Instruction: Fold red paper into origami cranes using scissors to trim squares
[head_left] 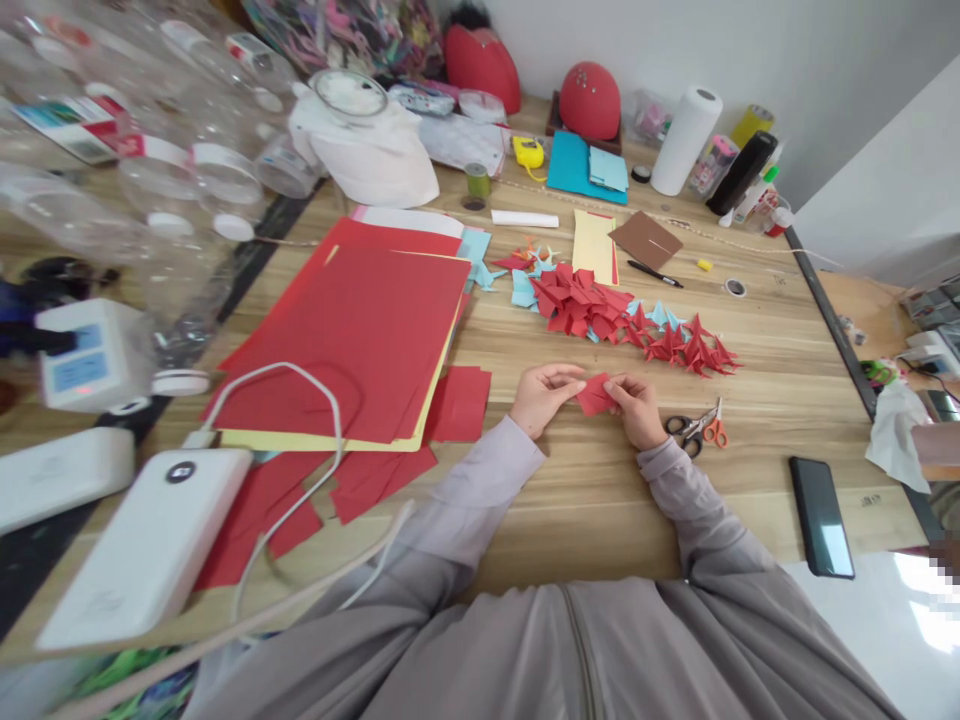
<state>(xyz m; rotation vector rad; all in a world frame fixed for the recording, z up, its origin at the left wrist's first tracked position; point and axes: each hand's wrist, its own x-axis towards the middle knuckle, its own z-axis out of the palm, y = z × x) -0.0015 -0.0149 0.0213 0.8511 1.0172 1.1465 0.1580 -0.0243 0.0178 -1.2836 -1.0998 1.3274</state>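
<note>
A small piece of folded red paper [595, 396] is held over the wooden table between my two hands. My left hand [541, 397] pinches its left side between thumb and fingers. On the other side, the thumb and fingers of my right hand [636, 408] grip its right edge. Just beyond my hands lies a pile of folded red paper cranes [581, 302], with some light blue ones [660, 314] among them. Two pairs of scissors [694, 432] lie right of my right hand, one black-handled and one orange-handled.
Large red sheets [375, 330] are stacked on the left, with cut red squares [461, 403] beside them. A white power bank [150, 540] with a looping cable and plastic bottles [157, 170] crowd the left. A phone [821, 515] lies near the right edge.
</note>
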